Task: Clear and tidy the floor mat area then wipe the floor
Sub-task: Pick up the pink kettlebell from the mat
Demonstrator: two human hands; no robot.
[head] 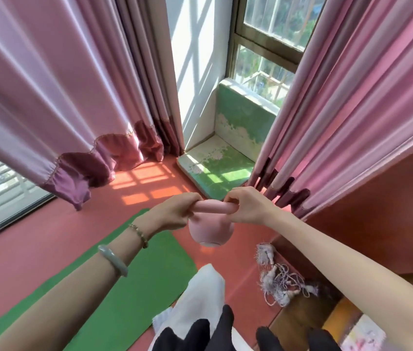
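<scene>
A pink kettlebell [210, 230] hangs in the air above the red floor [31, 249], just past the far end of the green floor mat [134, 272]. My left hand [175, 211] grips the left end of its handle. My right hand [246, 207] grips the right end. Both sets of fingers curl around the pink bar. The kettlebell's round body hangs below my hands, its flat base facing the floor.
Pink curtains [56, 97] hang left and right of a window corner. A green cushion [215, 171] lies on the low sill ahead. A purple tassel cord [276, 279] lies on the floor beside a wooden cabinet [377, 224]. White cloth [203, 300] lies near my legs.
</scene>
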